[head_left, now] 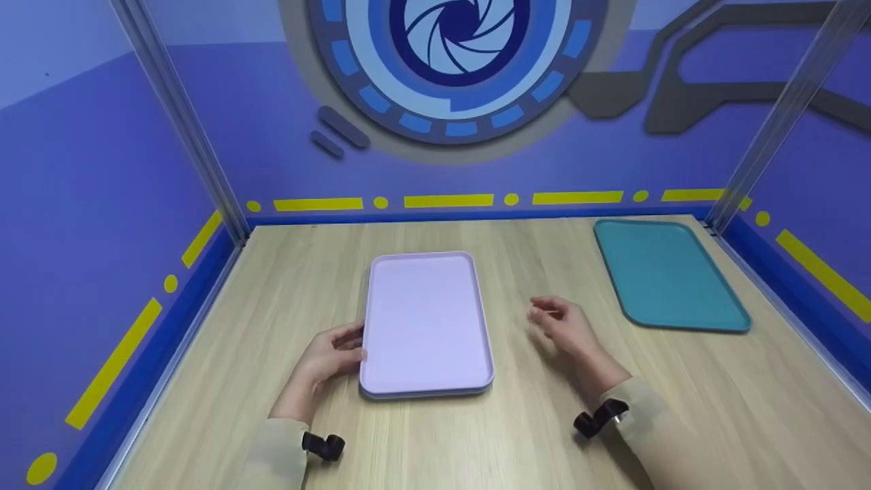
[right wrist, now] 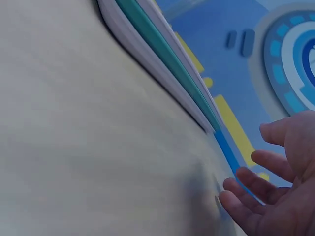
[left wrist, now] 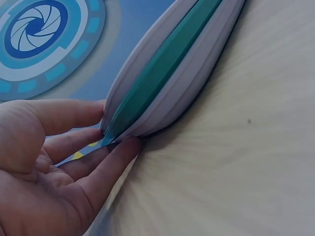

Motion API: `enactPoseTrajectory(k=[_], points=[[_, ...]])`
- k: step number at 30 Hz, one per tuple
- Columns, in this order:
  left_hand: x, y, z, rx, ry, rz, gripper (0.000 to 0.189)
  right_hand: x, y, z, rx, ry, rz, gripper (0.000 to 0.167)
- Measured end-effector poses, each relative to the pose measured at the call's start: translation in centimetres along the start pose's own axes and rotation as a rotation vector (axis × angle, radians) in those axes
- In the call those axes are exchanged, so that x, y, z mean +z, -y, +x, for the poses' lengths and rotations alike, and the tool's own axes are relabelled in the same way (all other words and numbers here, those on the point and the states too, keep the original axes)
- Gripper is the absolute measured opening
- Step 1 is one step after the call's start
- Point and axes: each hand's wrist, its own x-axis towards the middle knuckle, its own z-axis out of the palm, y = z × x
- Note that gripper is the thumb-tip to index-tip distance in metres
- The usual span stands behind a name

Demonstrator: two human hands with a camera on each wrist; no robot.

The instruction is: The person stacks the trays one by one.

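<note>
A lilac tray [head_left: 425,320] lies on top of a stack of trays on the wooden table. From the side, in the left wrist view, a teal tray [left wrist: 162,69] shows between the upper lilac tray and another lilac tray [left wrist: 192,73] below. My left hand [head_left: 330,357] touches the stack's left edge near its front corner, thumb at the upper rim and fairly straight fingertips against the side. To the right of the stack, my right hand [head_left: 561,323] hovers apart from it, fingers loosely bent, holding nothing.
A separate teal tray [head_left: 674,275] lies at the table's back right corner. Blue panels with yellow marks [head_left: 449,201] enclose the table [head_left: 449,442] at the back and both sides. Metal posts [head_left: 197,136] stand at the back corners.
</note>
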Motion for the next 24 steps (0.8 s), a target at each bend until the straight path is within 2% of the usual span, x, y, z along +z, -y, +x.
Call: enactPoseTrajectory(k=[4, 8, 11, 16, 24], points=[[0.0, 0.2, 0.0, 0.010, 0.000, -0.016, 0.069, -3.0, -0.8, 0.8, -0.050, -0.076, -0.097, 0.043], [0.0, 0.4, 0.0, 0.017, 0.012, -0.036, 0.069, -6.1, -1.8, 1.7, -0.093, -0.147, -0.305, 0.049], [0.0, 0.6, 0.0, 0.015, 0.016, -0.051, 0.068, -8.1, -2.8, 2.1, -0.093, -0.181, -0.452, 0.053], [-0.1, 0.8, 0.1, 0.012, 0.021, -0.064, 0.069, -10.7, -4.3, 2.6, -0.005, -0.188, -0.625, 0.061], [-0.1, 0.8, 0.2, 0.008, 0.039, -0.089, 0.067, -12.6, -5.7, 2.8, 0.163, -0.089, -0.694, 0.069]])
